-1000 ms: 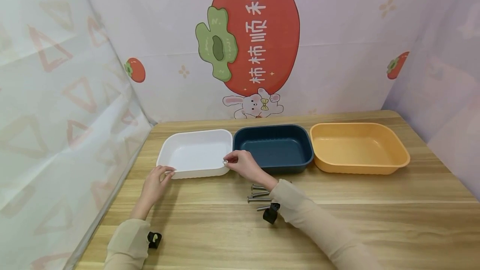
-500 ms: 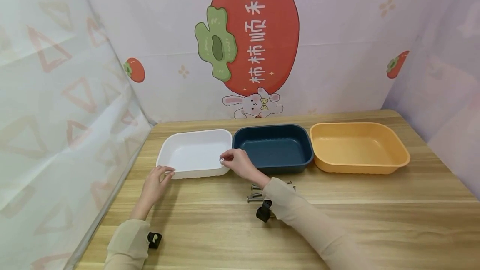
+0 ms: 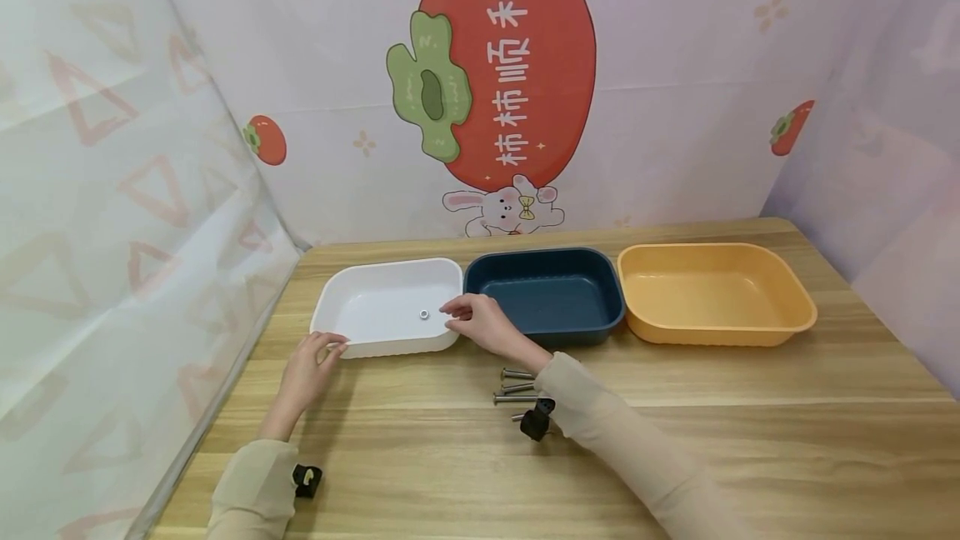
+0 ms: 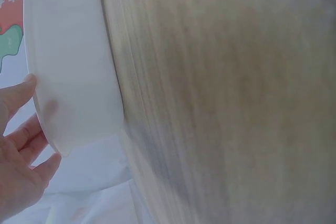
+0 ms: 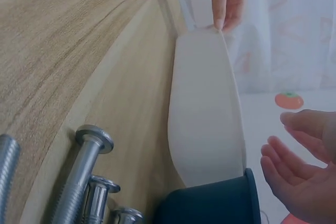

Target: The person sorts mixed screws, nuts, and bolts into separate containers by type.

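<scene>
A small silver nut [image 3: 423,314] lies inside the white tray [image 3: 390,347], toward its right side. At the tray's front left corner, my left hand [image 3: 309,367] pinches the rim; in the left wrist view its thumb and fingers [image 4: 25,135] straddle that edge. My right hand [image 3: 486,325] hovers over the tray's right end, thumb and fingers apart with nothing between them. In the right wrist view the same spread fingers [image 5: 283,163] show beside the white wall.
A dark blue tray [image 3: 551,338] stands against the white one, with an orange tray [image 3: 712,335] to its right. Several metal bolts [image 3: 516,398] lie on the wooden table [image 3: 420,457] under my right forearm, partly hidden. A patterned cloth [image 3: 322,148] hangs behind.
My right hand has moved slightly left over the white tray and let go of the nut, which now lies on the tray's floor. My left hand keeps its place on the rim.
</scene>
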{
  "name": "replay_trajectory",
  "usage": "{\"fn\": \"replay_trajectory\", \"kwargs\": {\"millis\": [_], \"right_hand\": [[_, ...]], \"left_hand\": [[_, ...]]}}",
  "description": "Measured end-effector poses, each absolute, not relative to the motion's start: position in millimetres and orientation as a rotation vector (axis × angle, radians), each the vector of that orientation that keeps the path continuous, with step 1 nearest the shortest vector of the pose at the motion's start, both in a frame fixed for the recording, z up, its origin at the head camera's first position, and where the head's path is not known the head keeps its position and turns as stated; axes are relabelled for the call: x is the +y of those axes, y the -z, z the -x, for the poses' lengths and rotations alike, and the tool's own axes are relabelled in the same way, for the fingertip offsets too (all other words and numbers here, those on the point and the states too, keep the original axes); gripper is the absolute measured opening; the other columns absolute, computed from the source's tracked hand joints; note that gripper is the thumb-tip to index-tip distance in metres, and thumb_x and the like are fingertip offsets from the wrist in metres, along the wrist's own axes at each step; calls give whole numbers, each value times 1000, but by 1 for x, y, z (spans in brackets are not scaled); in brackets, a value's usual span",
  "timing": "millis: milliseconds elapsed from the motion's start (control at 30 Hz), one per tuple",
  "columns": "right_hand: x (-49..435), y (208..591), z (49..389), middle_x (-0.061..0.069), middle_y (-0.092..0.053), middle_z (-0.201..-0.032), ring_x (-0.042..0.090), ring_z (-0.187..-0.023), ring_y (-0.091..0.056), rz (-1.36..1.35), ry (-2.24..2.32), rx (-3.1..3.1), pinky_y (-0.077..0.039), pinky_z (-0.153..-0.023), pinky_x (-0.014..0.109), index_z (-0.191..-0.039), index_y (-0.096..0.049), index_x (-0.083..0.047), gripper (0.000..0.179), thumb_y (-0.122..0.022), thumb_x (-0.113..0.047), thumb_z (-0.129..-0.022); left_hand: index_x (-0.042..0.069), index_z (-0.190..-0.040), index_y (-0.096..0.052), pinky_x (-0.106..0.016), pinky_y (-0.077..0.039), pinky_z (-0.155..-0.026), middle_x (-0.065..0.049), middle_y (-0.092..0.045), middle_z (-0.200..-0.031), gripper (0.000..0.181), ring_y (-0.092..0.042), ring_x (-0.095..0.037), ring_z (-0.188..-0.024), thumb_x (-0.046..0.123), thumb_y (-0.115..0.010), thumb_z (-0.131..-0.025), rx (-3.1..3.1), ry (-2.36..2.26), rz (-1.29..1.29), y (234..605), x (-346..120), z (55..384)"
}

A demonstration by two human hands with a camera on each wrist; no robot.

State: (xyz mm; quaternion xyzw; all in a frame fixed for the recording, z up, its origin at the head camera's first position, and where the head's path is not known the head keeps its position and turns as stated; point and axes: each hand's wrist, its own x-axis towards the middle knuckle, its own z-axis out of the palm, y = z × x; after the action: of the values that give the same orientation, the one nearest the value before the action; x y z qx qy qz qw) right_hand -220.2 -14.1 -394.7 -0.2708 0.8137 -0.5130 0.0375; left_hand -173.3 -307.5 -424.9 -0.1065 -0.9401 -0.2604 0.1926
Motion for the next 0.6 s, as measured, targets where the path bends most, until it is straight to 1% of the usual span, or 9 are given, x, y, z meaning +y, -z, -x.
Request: {"fn": "replay_trajectory", "kwargs": {"millis": [233, 333, 467, 600], "right_hand": [[-3, 391, 213, 15, -60, -102, 19, -90, -57, 860, 1533, 2463, -46, -78, 25, -105, -62, 1, 23, -59, -5, -83], [2, 388, 209, 15, -60, -104, 20, -92, -57, 868, 1514, 2454, -46, -80, 28, -106, -62, 0, 24, -59, -7, -83], [9, 386, 204, 15, -60, -104, 24, -95, -57, 888, 1497, 2450, -45, -83, 35, -106, -62, 0, 25, -61, -7, -83], [17, 385, 201, 14, -60, -102, 23, -94, -56, 907, 1469, 2466, -45, -83, 36, -106, -62, -1, 25, -62, -7, -82]], "left_hand": [[-1, -88, -63, -49, -41, -76, -16, -59, -86, 9, -53, -35, -86, 2, -62, -80, -2635, 730, 306, 424, -307, 173], [-1, -88, -63, -49, -41, -75, -16, -60, -86, 9, -53, -34, -85, 2, -62, -80, -2639, 730, 301, 424, -307, 173], [0, -88, -63, -49, -42, -75, -15, -59, -85, 8, -53, -34, -85, 4, -62, -81, -2654, 732, 281, 425, -308, 173], [0, -88, -63, -49, -42, -75, -15, -59, -85, 8, -53, -34, -85, 5, -62, -81, -2660, 739, 276, 425, -308, 173]]}}
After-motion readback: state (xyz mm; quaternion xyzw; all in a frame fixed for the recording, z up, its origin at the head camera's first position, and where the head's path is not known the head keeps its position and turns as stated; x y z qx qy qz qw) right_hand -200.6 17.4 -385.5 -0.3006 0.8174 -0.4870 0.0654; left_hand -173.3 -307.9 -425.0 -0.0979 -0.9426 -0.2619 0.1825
